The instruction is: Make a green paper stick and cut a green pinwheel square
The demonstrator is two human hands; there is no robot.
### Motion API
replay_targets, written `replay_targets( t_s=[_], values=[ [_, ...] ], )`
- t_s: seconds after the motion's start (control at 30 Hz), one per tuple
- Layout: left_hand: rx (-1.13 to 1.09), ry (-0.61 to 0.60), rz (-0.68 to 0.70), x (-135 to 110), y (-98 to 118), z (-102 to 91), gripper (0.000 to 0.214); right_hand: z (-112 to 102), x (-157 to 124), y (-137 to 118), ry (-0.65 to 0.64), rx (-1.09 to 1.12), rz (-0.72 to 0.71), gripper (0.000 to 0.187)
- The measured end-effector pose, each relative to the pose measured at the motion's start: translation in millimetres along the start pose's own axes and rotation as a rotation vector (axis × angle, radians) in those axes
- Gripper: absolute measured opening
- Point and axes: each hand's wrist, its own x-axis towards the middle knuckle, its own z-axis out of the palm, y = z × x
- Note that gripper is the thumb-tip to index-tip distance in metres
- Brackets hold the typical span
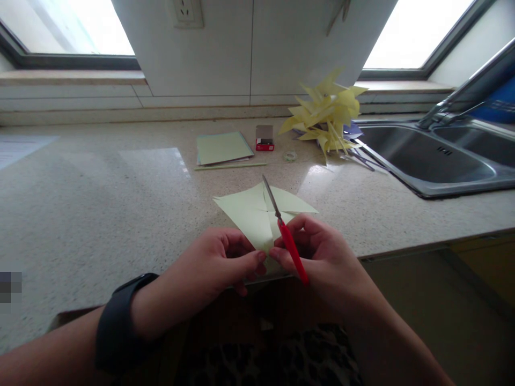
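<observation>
A pale green square of paper (pixel 245 208) with slits cut in from its corners lies over the counter's front edge, one corner towards me. My left hand (pixel 219 262) pinches the near corner between thumb and fingers. On the other side of that corner, my right hand (pixel 324 249) also has its fingertips on the paper. Red-handled scissors (pixel 293 249) hang in the right hand, their blades closed and pointing away over the paper. The fingers inside the scissor loops are partly hidden.
Behind the paper lie a stack of coloured sheets (pixel 223 148), a thin green stick (pixel 231 166), a small red box (pixel 264 145) and a tape roll (pixel 290 156). Yellow paper pinwheels (pixel 330 110) are heaped beside the steel sink (pixel 426 187). A printed sheet (pixel 24 147) lies far left.
</observation>
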Motion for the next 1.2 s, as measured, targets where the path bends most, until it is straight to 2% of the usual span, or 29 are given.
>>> replay_targets(
  t_s=[0.53, 0.87, 1.03, 1.2],
  values=[
    [-0.008, -0.003, 0.012, -0.2, -0.4, -0.4, 0.029, -0.5, -0.8, 0.6, 0.003, 0.004, 0.018, 0.03],
    [-0.077, 0.037, -0.003, 0.1, 4.9, -0.4, 0.029, -0.2, -0.6, -5.9, 0.02, -0.002, 0.038, 0.032],
    [-0.114, 0.048, -0.004, 1.3, 4.7, -2.6, 0.026, -5.9, -15.0, -12.5, 0.027, -0.022, 0.093, 0.029],
    [-0.137, 0.064, 0.01, 0.4, 2.3, -3.3, 0.028, -14.4, -42.0, -4.3, -0.079, -0.02, 0.133, 0.029]
  ],
)
